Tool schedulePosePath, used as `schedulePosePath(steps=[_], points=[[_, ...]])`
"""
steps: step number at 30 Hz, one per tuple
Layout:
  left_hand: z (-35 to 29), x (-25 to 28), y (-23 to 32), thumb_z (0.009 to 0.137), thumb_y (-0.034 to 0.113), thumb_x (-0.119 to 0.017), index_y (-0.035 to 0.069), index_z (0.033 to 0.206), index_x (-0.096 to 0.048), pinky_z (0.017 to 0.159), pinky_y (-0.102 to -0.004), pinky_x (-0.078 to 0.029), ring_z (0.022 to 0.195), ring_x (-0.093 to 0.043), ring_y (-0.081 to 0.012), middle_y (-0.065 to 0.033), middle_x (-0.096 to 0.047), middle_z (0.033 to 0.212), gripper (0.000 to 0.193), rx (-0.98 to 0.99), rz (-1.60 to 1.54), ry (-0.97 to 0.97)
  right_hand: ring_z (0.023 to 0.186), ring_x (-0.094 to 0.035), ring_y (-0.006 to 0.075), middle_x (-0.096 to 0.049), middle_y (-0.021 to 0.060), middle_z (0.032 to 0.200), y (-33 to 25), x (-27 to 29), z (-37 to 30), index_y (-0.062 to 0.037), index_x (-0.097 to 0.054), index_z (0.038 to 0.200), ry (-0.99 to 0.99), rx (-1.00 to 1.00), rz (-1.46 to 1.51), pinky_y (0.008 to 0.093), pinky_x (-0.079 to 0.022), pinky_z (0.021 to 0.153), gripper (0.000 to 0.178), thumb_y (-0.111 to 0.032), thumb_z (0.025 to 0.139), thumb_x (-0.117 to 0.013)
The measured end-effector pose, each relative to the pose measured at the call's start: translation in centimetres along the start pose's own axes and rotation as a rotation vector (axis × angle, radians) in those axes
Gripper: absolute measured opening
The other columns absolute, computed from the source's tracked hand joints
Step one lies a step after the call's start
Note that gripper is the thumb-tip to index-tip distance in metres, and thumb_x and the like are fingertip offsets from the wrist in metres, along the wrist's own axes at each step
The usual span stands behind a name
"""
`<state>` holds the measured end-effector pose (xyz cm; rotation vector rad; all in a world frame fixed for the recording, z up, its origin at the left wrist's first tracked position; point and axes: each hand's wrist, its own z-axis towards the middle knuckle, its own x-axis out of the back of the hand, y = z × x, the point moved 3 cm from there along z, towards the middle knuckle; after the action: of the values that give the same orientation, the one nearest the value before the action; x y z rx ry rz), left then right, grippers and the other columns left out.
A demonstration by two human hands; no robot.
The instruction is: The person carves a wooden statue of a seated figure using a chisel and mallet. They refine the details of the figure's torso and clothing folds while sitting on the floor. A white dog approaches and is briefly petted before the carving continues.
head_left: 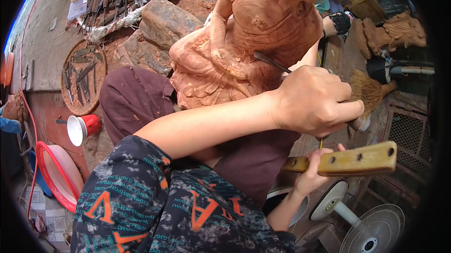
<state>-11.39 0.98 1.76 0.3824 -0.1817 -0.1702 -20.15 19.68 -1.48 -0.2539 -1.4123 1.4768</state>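
I see my left hand (314, 100) closed on the stiff chisel (271, 61) against the hard carving (244, 41), right hand (312, 173) gripping the mallet (347, 160) below.

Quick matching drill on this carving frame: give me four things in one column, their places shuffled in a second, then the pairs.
Things:
1. wooden mallet
2. chisel
3. red cup
4. white fan

Places:
A. lying on its side, left of the person's knee
B. lower right, on the floor
C. gripped in the right hand
D. held by the left hand, blade against the wooden statue

Pairs: 1-C, 2-D, 3-A, 4-B
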Motion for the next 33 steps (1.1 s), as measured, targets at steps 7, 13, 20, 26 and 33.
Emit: schedulePosePath(steps=[7, 13, 20, 26, 33], points=[[-0.2, -0.1, -0.3, 0.058, 0.021, -0.071, 0.015, 0.087, -0.065, 0.042, -0.0314, -0.040, 0.049, -0.053, -0.0158, 0.0018, -0.043, 0.058, 0.030, -0.007, -0.012, 0.003, 0.081, -0.052, 0.0150, -0.052, 0.0060, 0.089, 0.5, -0.1, -0.1, 0.0073, -0.038, 0.131, 0.069, -0.069, 0.046, 0.0299, -0.042, 0.086, 0.054, 0.003, 0.082, -0.062], [-1.2, 0.6, -0.7, 0.056, 0.020, -0.071, 0.015, 0.088, -0.065, 0.042, -0.0307, -0.040, 0.049, -0.053, -0.0157, 0.0020, -0.044, 0.059, 0.032, -0.003, 0.038, -0.016, 0.076, -0.050, 0.0152, -0.048, 0.0055, 0.087, 0.4, -0.5, 0.2, 0.0040, -0.030, 0.136, 0.021, -0.016, 0.005, 0.0272, -0.044, 0.075, 0.061, 0.005, 0.082, -0.060], [-0.6, 0.7, 0.4, 0.063, 0.022, -0.067, 0.013, 0.083, -0.064, 0.040, -0.0276, -0.036, 0.048, -0.050, -0.0122, 0.0034, -0.042, 0.057, 0.022, -0.050, 0.035, 0.048, 0.070, -0.046, 0.0118, -0.049, 0.0049, 0.084, 0.1, -0.8, -0.2, 0.0009, -0.026, 0.136, 0.145, -0.035, 0.221, 0.0253, -0.042, 0.066, 0.061, 0.006, 0.083, -0.056], [-0.3, 0.7, 0.2, 0.066, 0.022, -0.068, 0.014, 0.082, -0.064, 0.041, -0.0277, -0.037, 0.048, -0.050, -0.0127, 0.0032, -0.040, 0.058, 0.019, -0.050, -0.002, 0.085, 0.077, -0.050, 0.0146, -0.050, 0.0054, 0.085, 0.2, -1.2, -0.5, 0.0052, -0.038, 0.127, 0.058, 0.049, -0.080, 0.0291, -0.044, 0.078, 0.051, 0.003, 0.082, -0.061], [-0.9, 0.6, -0.3, 0.065, 0.022, -0.070, 0.015, 0.085, -0.064, 0.042, -0.0291, -0.039, 0.049, -0.052, -0.0138, 0.0028, -0.041, 0.059, 0.022, -0.029, 0.000, -0.013, 0.084, -0.051, 0.0169, -0.050, 0.0059, 0.091, 1.4, -1.6, -0.6, 0.0044, -0.040, 0.124, 0.076, 0.085, -0.143, 0.0323, -0.042, 0.086, 0.048, 0.003, 0.081, -0.062]])
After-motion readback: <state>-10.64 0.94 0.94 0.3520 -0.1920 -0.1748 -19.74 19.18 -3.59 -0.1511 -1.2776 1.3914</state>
